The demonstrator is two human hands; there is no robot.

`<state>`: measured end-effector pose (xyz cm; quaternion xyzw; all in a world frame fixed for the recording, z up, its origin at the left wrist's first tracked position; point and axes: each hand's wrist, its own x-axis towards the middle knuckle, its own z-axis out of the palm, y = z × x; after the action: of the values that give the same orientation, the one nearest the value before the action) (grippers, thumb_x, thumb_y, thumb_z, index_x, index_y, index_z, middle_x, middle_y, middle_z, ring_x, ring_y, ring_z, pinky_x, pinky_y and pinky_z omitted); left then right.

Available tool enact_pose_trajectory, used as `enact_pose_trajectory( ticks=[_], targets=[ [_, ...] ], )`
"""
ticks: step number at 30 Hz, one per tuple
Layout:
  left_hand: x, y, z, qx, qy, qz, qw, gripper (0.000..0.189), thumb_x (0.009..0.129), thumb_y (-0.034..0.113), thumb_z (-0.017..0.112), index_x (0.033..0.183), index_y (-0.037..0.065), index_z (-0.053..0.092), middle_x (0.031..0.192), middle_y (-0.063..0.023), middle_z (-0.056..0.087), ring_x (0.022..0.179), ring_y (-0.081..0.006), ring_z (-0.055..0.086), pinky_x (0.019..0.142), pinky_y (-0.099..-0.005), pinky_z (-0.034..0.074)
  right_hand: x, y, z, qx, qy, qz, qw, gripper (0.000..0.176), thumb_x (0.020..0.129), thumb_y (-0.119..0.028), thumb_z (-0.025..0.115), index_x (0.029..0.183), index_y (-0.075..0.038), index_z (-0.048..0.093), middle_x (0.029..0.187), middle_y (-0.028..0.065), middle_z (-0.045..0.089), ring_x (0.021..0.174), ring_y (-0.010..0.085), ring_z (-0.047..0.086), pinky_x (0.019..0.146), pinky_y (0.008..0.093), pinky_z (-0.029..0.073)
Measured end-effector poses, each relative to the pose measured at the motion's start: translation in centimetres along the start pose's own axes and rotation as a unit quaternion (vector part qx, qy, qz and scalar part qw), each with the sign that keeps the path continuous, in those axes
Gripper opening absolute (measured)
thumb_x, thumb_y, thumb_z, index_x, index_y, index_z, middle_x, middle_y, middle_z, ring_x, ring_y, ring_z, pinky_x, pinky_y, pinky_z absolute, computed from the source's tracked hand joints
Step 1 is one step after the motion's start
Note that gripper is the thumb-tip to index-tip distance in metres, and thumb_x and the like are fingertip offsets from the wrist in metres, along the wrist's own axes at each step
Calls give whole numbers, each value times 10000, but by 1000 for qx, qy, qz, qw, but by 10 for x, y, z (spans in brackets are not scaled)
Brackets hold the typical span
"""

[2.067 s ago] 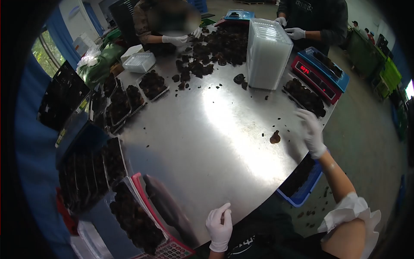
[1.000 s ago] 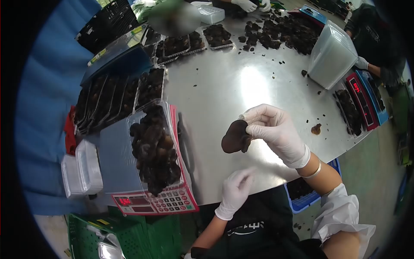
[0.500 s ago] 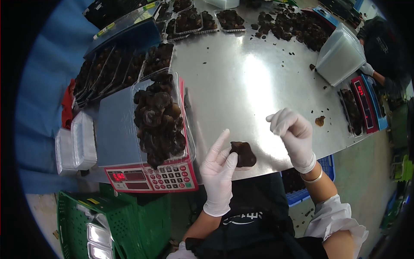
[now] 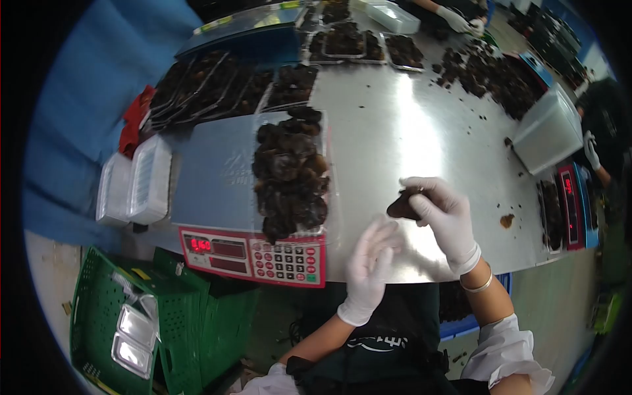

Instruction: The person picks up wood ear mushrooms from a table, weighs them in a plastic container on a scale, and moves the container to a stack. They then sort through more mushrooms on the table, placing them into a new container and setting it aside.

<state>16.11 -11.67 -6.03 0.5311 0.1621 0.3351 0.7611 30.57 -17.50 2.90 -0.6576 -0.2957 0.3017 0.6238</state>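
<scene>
In my gloved right hand (image 4: 453,224) a dark brown wood ear mushroom (image 4: 404,206) is pinched between thumb and fingers, above the steel table. My gloved left hand (image 4: 370,273) hovers just below and to the left of it, slightly blurred, its fingers apart and nothing in them. Left of both hands, a clear plastic tray heaped with wood ear mushrooms (image 4: 289,178) sits on the right part of a red-framed digital scale (image 4: 217,174). The scale's red display (image 4: 200,245) appears to read 0.160.
Filled trays (image 4: 289,85) stand behind the scale, empty clear trays (image 4: 150,181) at its left. Loose mushrooms (image 4: 487,76) cover the table's far right. Co-workers' gloved hands (image 4: 454,20) show at the far edge and right. A green crate (image 4: 191,329) stands below the table.
The mushroom piece has passed from my left hand to my right. My left hand has let go and opened. The view has shifted, so the table sits further right in it.
</scene>
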Motion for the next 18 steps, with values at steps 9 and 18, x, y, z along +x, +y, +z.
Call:
enact_pose_trajectory(
  ticks=[9,18],
  targets=[
    [6,-29,-7,320,-117,71,938,278,921,104,614,1192,53,646,857,-161,680,785,-319,676,699,-415,528,95,-41,93,-35,-132,-119,984,261,880,-237,720,1081,-72,715,889,49,701,793,124,649,710,269,505],
    [4,-34,-11,282,-120,73,949,266,921,79,606,1181,50,653,886,-145,691,798,-311,674,734,-403,532,106,-39,86,-142,-98,-142,975,280,842,-231,767,1064,-78,688,831,-17,577,743,70,502,692,232,428]
  ],
)
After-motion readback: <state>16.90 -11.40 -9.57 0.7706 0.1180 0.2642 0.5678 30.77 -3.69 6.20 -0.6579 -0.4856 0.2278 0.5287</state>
